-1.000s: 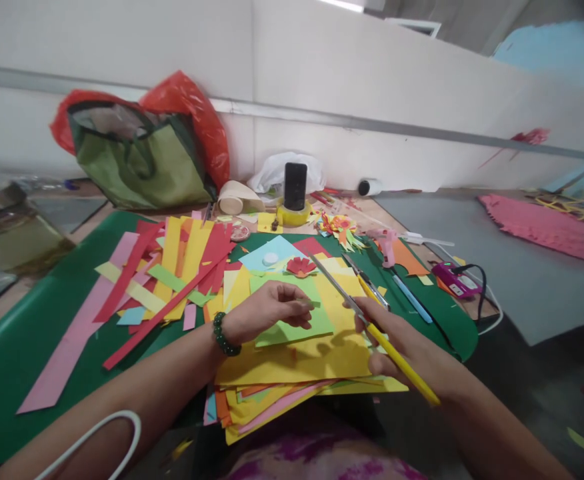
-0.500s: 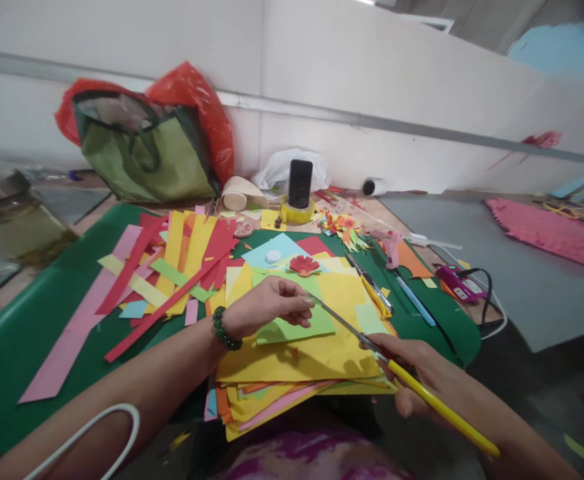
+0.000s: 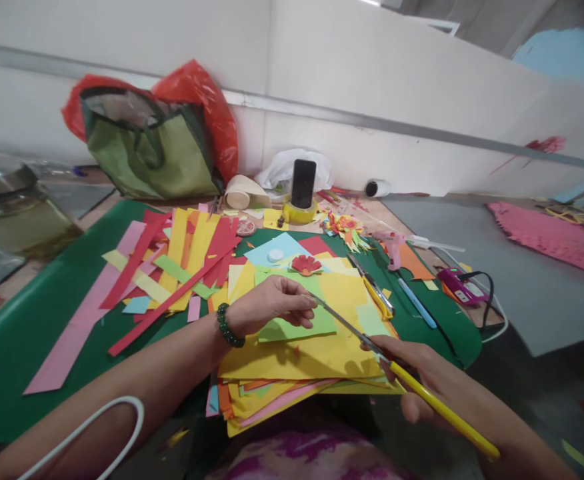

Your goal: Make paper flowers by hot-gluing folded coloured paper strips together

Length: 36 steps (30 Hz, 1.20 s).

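My left hand (image 3: 283, 305), with a green bead bracelet at the wrist, is over a light green sheet (image 3: 317, 326) on a stack of yellow paper (image 3: 292, 360). Its thumb and fingertips are pinched at the tip of a long thin metal tool; anything else between them is too small to make out. My right hand (image 3: 412, 373) is closed round this yellow-handled tool (image 3: 445, 408), whose metal part slants up to my left fingertips. Just beyond my left hand sits a red paper flower (image 3: 306, 265).
Coloured paper strips (image 3: 187, 260) lie left on a green mat (image 3: 2, 393). A phone (image 3: 303, 183) stands at the back. Right are a pink glue gun (image 3: 393, 248), a yellow cutter (image 3: 378, 299), a blue pen (image 3: 416, 303) and a purple device (image 3: 463, 287).
The whole view has shifted slightly. Both hands keep nearly the same pose around the tool.
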### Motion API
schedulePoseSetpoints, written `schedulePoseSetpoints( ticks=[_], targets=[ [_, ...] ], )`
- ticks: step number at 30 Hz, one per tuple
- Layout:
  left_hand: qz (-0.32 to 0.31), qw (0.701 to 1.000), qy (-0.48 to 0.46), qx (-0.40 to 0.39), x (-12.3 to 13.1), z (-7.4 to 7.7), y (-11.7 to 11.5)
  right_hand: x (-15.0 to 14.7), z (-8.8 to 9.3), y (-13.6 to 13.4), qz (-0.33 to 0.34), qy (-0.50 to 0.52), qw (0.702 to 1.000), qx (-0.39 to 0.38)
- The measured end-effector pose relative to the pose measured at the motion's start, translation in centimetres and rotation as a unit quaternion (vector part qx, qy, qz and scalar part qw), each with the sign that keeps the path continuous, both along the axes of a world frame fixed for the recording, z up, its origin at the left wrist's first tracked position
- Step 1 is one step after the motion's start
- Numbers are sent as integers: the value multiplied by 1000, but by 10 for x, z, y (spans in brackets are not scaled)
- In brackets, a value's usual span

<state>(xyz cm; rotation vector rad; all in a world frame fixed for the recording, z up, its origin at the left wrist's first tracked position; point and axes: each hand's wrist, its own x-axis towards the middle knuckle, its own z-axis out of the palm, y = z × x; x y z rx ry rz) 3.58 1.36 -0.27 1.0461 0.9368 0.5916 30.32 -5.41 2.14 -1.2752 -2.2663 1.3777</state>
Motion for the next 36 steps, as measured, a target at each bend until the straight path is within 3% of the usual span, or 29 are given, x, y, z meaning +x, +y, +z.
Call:
schedulePoseSetpoints(
  ticks=[21,36],
  targets=[
    [13,1000,-9,-15,3,0,-2,7,-13,0,-2,-12,999,32],
    [2,999,-44,-22,1,-5,-2,5,-7,-2,-37,-42,998,3]
  ],
)
